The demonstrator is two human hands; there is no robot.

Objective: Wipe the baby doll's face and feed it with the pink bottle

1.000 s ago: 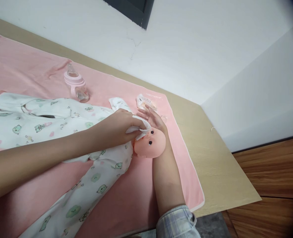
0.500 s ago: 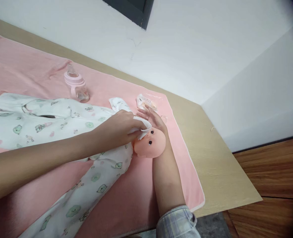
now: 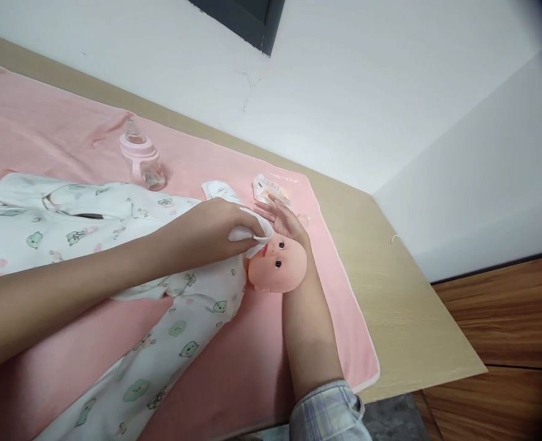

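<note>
One doll (image 3: 280, 269), one bottle (image 3: 141, 153)

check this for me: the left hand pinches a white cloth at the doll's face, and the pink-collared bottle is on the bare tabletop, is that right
Not quite: the pink-collared bottle is on the pink blanket, not on the bare tabletop, as the head view shows. The rest stands: the left hand pinches a white cloth at the doll's face.
</note>
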